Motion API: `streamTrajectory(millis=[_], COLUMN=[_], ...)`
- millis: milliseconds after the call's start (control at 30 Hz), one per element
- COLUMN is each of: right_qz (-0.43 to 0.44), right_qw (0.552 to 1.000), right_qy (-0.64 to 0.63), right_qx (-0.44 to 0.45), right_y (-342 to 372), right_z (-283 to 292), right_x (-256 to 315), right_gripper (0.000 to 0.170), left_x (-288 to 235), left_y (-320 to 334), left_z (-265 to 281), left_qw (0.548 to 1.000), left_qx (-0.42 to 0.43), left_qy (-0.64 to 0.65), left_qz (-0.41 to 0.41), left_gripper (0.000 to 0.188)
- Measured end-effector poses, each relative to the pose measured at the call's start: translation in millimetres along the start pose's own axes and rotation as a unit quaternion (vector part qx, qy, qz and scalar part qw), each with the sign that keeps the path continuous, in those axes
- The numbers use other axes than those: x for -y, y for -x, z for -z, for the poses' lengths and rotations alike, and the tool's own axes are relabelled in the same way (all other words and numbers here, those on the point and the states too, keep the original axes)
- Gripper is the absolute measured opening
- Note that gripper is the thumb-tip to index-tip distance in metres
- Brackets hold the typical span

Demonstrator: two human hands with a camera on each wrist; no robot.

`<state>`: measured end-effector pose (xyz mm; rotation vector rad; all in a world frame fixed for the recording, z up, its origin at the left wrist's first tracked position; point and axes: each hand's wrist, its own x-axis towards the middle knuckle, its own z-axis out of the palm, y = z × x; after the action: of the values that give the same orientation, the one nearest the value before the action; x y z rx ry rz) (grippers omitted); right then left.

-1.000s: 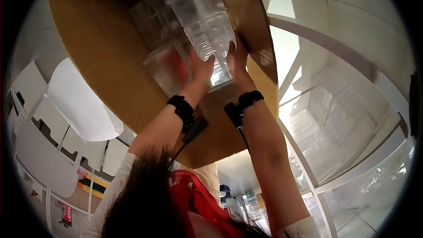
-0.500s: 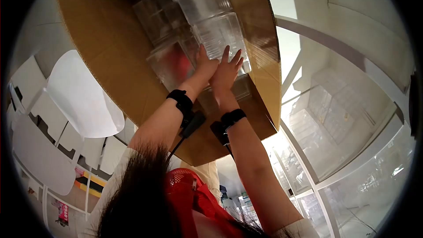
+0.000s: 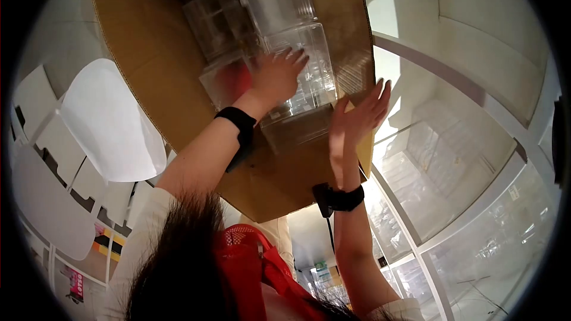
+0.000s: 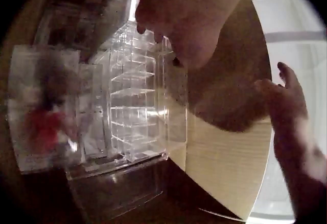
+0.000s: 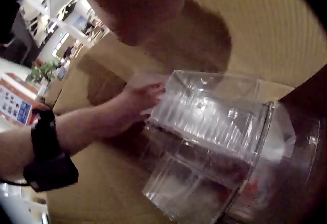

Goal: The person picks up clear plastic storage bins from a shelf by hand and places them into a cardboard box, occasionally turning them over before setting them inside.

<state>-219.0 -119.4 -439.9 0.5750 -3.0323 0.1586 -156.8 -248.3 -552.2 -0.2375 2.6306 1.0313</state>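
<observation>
Inside a large cardboard box [image 3: 140,53] lie several clear plastic containers. My left hand [image 3: 278,77] is over a ribbed clear container [image 3: 315,65], its fingers spread; in the right wrist view that hand [image 5: 125,109] reaches the end of the same container [image 5: 209,116]. Whether it presses on it or only hovers, I cannot tell. My right hand [image 3: 360,119] is raised by the box's right edge, fingers extended and holding nothing. The left wrist view shows the right hand [image 4: 288,106] beyond the cardboard wall, apart from the container with inner dividers [image 4: 133,101].
Another clear container [image 3: 276,0] lies further up in the box, and one with something red behind its plastic [image 3: 229,80] is at the left. White chairs [image 3: 113,125] stand left of the box. A white frame [image 3: 452,68] with transparent panels is at the right.
My right hand has left the container and moved right to the box's edge. My left hand has shifted up over the container, its fingers now spread.
</observation>
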Motion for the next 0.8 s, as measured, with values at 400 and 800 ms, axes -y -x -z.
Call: streamTrajectory(millis=[400,800], right_qz=[-0.027,-0.1], right_qw=[0.996,0.957], right_qy=[-0.029,-0.021], right_qx=[0.086,0.272], right_y=[6.6,156.2], right_z=[-6.5,174.1], right_x=[-23.2,-79.3], right_gripper=[0.072,0.06], left_x=[-2.9,-32.7], left_y=[2.4,115.9], left_z=[-1.8,256.8], left_qw=[0.986,0.979], left_qx=[0.118,0.07], left_qy=[-0.105,0.17], left_qz=[-0.056,0.084], left_gripper=[0.055,0.042])
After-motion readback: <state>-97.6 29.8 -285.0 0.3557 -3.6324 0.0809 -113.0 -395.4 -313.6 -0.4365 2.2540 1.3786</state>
